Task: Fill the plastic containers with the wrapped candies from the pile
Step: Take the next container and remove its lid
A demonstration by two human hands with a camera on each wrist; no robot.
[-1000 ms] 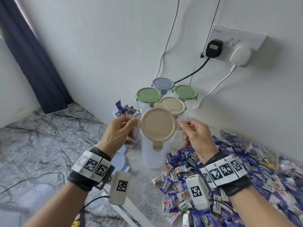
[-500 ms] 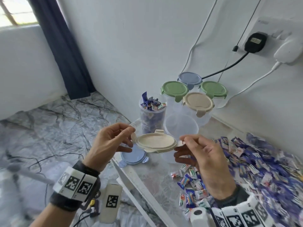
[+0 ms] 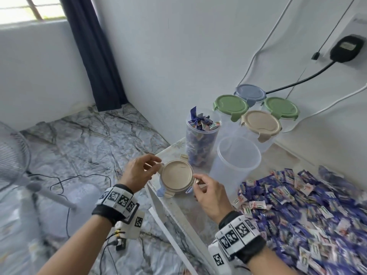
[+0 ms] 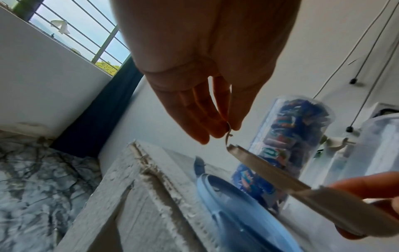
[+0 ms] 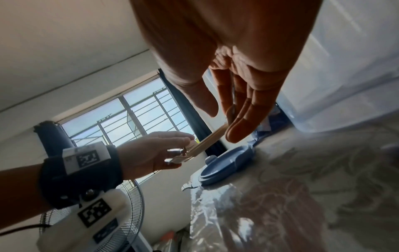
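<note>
A beige lid [image 3: 176,176] hangs just above a blue lid [image 3: 160,191] at the table's left corner. My left hand [image 3: 139,171] pinches its left clip tab [image 4: 228,134], and my right hand [image 3: 208,192] pinches the opposite tab [image 5: 230,112]. Behind them stands an open, empty clear container [image 3: 237,161]. To its left, a tall clear container [image 3: 200,141] is full of wrapped candies. The candy pile [image 3: 301,211] covers the table on the right.
Several lidded containers stand against the wall: two green lids [image 3: 230,105], a blue one [image 3: 249,93] and a beige one [image 3: 261,124]. Cables and a plug [image 3: 346,48] hang above them. A fan [image 3: 14,161] stands on the floor left of the table edge [image 3: 172,221].
Both hands carried the beige lid off the clear container, down and left, to just above the blue lid. The head view swung left.
</note>
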